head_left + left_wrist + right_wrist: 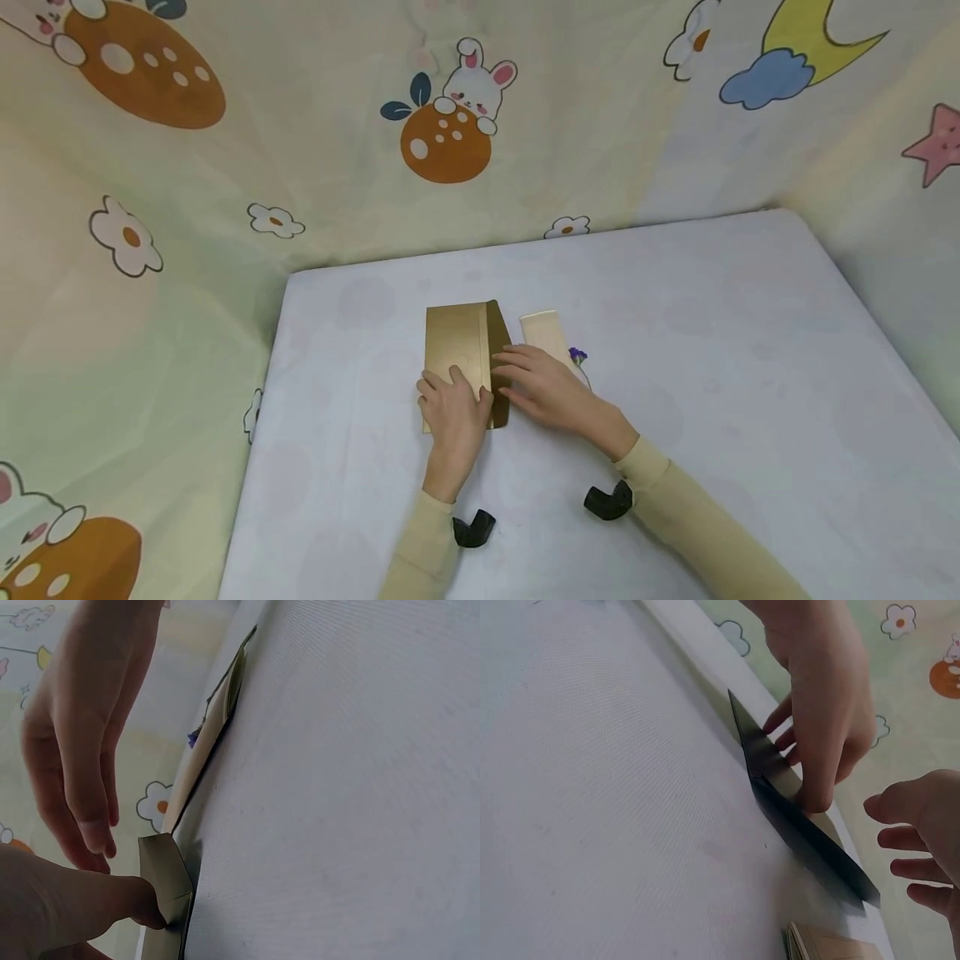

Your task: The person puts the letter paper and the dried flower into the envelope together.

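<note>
On the white-covered table (720,333), we find a gold envelope (453,337) lying flat, its darker flap (498,332) turned out toward the right side. The left hand (456,408) rests on the envelope, its grip spread, fingers across the body and thumb pressing near the flap's fold; the portion underneath is hidden from us. The right hand (551,390) is held above the flap, its grip spread with fingers apart and holding nothing; the right wrist view shows a gap below it. Just beyond lies a beige piece (543,330), its lower part covered by the right hand in the head view. Its layered edge is cut off in the right wrist view. A purple flower (577,356) lies at its side, too small for petal detail. In the left wrist view, the frame's lower edge cuts off the envelope.
</note>
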Motion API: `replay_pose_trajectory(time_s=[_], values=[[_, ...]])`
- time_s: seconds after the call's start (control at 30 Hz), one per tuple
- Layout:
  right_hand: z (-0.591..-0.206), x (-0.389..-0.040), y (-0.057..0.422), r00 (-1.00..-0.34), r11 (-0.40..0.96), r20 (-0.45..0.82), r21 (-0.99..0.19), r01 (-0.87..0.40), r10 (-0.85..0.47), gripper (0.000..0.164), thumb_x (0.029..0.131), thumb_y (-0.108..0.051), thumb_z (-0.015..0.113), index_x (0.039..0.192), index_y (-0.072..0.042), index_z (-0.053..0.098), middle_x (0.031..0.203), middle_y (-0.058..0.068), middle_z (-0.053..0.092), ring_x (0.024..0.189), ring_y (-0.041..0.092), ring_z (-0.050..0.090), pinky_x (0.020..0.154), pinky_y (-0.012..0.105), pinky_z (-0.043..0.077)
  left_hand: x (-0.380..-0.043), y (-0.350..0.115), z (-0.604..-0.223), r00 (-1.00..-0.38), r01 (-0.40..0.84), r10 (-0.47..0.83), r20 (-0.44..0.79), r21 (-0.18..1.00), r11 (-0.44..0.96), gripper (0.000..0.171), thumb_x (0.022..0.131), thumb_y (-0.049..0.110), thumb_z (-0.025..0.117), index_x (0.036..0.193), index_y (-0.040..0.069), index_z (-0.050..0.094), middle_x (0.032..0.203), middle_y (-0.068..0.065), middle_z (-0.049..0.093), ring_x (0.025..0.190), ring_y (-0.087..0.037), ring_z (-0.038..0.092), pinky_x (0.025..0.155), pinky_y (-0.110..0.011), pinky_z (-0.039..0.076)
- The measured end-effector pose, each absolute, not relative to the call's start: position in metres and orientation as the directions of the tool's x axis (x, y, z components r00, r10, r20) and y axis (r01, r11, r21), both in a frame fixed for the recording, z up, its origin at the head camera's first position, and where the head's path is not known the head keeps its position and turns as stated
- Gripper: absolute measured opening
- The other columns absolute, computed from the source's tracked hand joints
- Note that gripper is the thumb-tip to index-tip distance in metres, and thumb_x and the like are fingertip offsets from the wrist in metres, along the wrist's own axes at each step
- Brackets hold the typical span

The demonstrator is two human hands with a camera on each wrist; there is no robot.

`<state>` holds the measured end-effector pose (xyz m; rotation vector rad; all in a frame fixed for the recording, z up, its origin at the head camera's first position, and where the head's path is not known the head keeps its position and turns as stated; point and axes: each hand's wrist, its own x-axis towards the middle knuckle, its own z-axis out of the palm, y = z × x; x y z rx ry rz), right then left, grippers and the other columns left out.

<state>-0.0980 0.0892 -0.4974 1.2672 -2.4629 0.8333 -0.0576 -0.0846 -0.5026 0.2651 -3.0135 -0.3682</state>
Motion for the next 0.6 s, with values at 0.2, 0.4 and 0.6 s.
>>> replay_pose_trajectory(time_s=[0.2,0.4,0.6], values=[[-0.499,-0.105,0.077,-0.543,0.425,0.424,-0.346,-0.837,-0.725,0.022,0.089,-0.004,0.079,0.110,0.000,0.075,0.123,0.017,0.073,0.124,0.038,0.064,0.110,0.049,0.046,-0.058,-0.084,-0.502,-0.979,-0.184,-0.200,0.048,0.227,0.956,0.056,0.090,0.034,0.076,0.123,-0.010,0.063,0.132,-0.049,0.049,0.118,-0.057,0.049,0.085,-0.057,0.051],[-0.508,-0.109,0.074,-0.554,0.437,0.389,-0.350,-0.828,-0.736,0.021,0.088,-0.001,0.078,0.109,-0.001,0.075,0.120,0.016,0.074,0.122,0.037,0.065,0.108,0.047,0.048,-0.060,-0.085,-0.503,-0.981,-0.178,-0.190,0.030,0.225,0.958,0.061,0.093,0.036,0.074,0.130,-0.010,0.059,0.135,-0.049,0.048,0.120,-0.056,0.050,0.086,-0.055,0.053],[-0.517,-0.111,0.073,-0.573,0.447,0.372,-0.374,-0.813,-0.730,0.020,0.089,-0.003,0.078,0.109,0.000,0.076,0.120,0.016,0.074,0.121,0.037,0.065,0.107,0.048,0.048,-0.060,-0.088,-0.503,-0.983,-0.163,-0.179,0.047,0.233,0.959,0.061,0.093,0.036,0.072,0.129,-0.012,0.058,0.132,-0.049,0.050,0.115,-0.056,0.052,0.083,-0.054,0.055]])
